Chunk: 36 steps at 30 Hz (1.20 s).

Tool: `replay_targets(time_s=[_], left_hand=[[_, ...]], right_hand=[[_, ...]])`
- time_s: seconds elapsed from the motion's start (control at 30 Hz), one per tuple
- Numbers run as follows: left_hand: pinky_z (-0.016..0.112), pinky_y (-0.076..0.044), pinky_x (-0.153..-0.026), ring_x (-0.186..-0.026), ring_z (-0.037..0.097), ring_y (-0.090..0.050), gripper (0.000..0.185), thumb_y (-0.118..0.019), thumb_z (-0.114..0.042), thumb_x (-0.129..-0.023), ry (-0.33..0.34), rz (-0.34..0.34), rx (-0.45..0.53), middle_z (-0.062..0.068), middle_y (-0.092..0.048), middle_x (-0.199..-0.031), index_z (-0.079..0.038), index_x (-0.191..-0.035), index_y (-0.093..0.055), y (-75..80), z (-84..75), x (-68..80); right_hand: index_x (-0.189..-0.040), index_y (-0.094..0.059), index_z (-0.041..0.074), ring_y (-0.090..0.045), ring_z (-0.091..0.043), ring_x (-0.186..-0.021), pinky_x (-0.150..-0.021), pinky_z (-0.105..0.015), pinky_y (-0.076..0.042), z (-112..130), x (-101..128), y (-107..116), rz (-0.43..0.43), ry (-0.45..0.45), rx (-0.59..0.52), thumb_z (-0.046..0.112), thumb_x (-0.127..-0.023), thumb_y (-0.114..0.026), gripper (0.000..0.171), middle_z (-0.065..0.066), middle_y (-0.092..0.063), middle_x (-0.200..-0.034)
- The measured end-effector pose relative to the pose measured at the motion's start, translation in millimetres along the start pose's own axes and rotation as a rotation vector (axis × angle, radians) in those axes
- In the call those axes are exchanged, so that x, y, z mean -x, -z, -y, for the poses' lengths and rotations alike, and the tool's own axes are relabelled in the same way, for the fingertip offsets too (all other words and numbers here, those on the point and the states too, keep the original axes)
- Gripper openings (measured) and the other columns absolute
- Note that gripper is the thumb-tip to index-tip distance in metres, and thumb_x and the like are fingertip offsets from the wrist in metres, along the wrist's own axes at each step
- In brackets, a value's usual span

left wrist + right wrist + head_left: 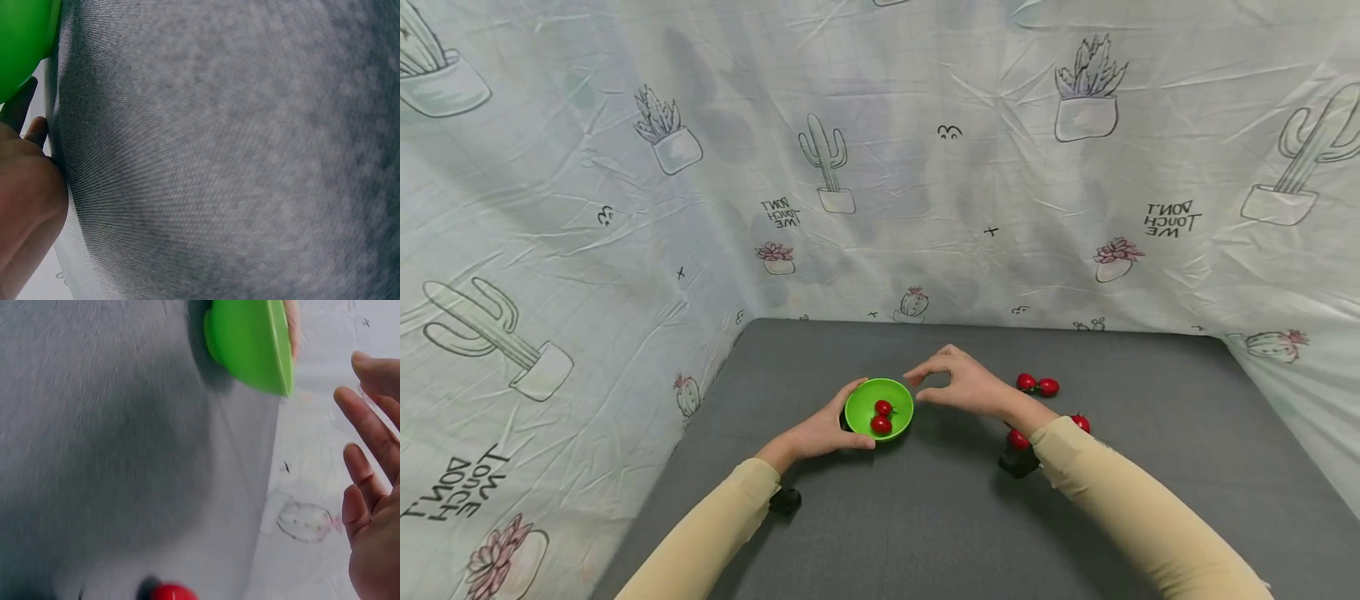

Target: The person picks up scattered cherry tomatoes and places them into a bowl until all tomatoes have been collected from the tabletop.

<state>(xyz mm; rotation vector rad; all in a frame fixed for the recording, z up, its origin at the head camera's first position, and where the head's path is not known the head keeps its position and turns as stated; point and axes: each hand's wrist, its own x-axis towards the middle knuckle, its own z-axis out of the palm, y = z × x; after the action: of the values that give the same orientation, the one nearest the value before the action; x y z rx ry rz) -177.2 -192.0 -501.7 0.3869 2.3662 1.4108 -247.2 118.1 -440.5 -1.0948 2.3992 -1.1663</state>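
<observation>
The left hand (pixel 820 433) grips the green bowl (pixel 861 398) – two cherry tomatoes (pixel 882 417) inside. The right hand (pixel 958 385) hovers beside its rim, fingers loose (holding nothing) – more tomatoes (pixel 1037 385) lie nearby

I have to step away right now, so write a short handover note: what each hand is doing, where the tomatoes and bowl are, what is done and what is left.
Left hand: grips the near-left rim of the green bowl, steadying it on the grey table.
Right hand: open and empty, hovering just right of the bowl.
Done: two red tomatoes lie in the bowl.
Left: a pair of tomatoes sits on the table to the right, and two more show beside the right forearm, partly hidden. They likely go in next.
</observation>
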Motion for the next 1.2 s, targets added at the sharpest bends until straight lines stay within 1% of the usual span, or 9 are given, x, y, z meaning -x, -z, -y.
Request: replay_targets(time_s=[0.13,0.33,0.5,0.6,0.73,0.83,0.97,1.1,1.2], left_hand=[[0.056,-0.026,-0.116,-0.146,0.025,-0.03,0.108,-0.086,-0.035,-0.085,0.005,-0.005,-0.008,0.005,-0.025,-0.165,-0.025,-0.165,-0.014,-0.1,-1.2,0.9],[0.055,-0.026,-0.115,-0.146,0.025,-0.031,0.108,-0.087,-0.035,-0.084,-0.001,-0.008,-0.018,0.005,-0.025,-0.164,-0.025,-0.165,-0.015,0.7,-1.9,1.2],[0.056,-0.026,-0.115,-0.146,0.025,-0.031,0.107,-0.086,-0.032,-0.085,0.005,-0.016,-0.014,0.005,-0.025,-0.165,-0.028,-0.165,-0.015,0.9,0.3,0.5],[0.056,-0.026,-0.115,-0.146,0.025,-0.03,0.107,-0.086,-0.034,-0.085,0.008,-0.013,-0.019,0.005,-0.024,-0.165,-0.029,-0.165,-0.015,1.4,0.5,0.6],[0.056,-0.027,-0.115,-0.147,0.025,-0.03,0.108,-0.086,-0.039,-0.085,0.013,-0.004,-0.029,0.004,-0.023,-0.165,-0.029,-0.165,-0.014,1.4,-0.1,1.4],[0.055,-0.027,-0.116,-0.147,0.024,-0.029,0.109,-0.086,-0.039,-0.085,0.02,0.002,-0.021,0.003,-0.022,-0.165,-0.028,-0.165,-0.013,0.8,0.7,1.4],[0.056,-0.026,-0.115,-0.147,0.025,-0.029,0.109,-0.086,-0.039,-0.085,0.022,-0.002,-0.014,0.004,-0.022,-0.166,-0.027,-0.165,-0.012,-0.3,0.1,1.3],[0.058,-0.027,-0.115,-0.148,0.028,-0.028,0.109,-0.085,-0.04,-0.085,0.021,-0.006,-0.024,0.006,-0.021,-0.166,-0.026,-0.165,-0.013,-1.0,-0.6,1.2],[0.057,-0.027,-0.115,-0.148,0.026,-0.028,0.109,-0.085,-0.041,-0.085,0.027,-0.003,-0.024,0.004,-0.021,-0.166,-0.028,-0.165,-0.013,-0.9,-0.9,1.2]], right_hand=[[-0.128,-0.072,0.032,-0.045,-0.017,-0.113,-0.093,-0.049,-0.043,-3,15,17,-0.027,-0.006,0.0,0.032,-0.096,-0.075,0.032,0.009,-0.07,-0.117],[-0.126,-0.072,0.032,-0.045,-0.016,-0.116,-0.093,-0.051,-0.044,-10,41,40,-0.088,-0.067,-0.011,0.032,-0.096,-0.076,0.031,0.011,-0.068,-0.118],[-0.126,-0.072,0.035,-0.045,-0.018,-0.121,-0.094,-0.052,-0.044,-15,62,54,-0.12,-0.106,0.016,0.04,-0.095,-0.075,0.032,0.01,-0.062,-0.124],[-0.127,-0.071,0.034,-0.044,-0.018,-0.123,-0.096,-0.051,-0.043,-18,73,61,-0.131,-0.108,0.03,0.044,-0.095,-0.074,0.034,0.01,-0.062,-0.125],[-0.128,-0.071,0.032,-0.044,-0.019,-0.124,-0.098,-0.054,-0.041,-22,86,67,-0.148,-0.115,0.038,0.042,-0.095,-0.074,0.034,0.007,-0.062,-0.125],[-0.127,-0.072,0.033,-0.045,-0.023,-0.125,-0.096,-0.054,-0.043,-25,97,71,-0.166,-0.144,0.036,0.044,-0.094,-0.075,0.034,0.005,-0.058,-0.128],[-0.125,-0.072,0.034,-0.046,-0.023,-0.125,-0.096,-0.055,-0.043,-31,113,76,-0.2,-0.188,0.043,0.046,-0.093,-0.075,0.034,0.006,-0.056,-0.129],[-0.126,-0.074,0.025,-0.045,-0.023,-0.125,-0.098,-0.059,-0.041,-37,129,81,-0.221,-0.195,0.089,0.041,-0.094,-0.075,0.035,0.004,-0.061,-0.127],[-0.127,-0.074,0.018,-0.043,-0.025,-0.127,-0.098,-0.061,-0.04,-41,143,83,-0.227,-0.19,0.126,0.037,-0.095,-0.075,0.036,0.0,-0.064,-0.126]])
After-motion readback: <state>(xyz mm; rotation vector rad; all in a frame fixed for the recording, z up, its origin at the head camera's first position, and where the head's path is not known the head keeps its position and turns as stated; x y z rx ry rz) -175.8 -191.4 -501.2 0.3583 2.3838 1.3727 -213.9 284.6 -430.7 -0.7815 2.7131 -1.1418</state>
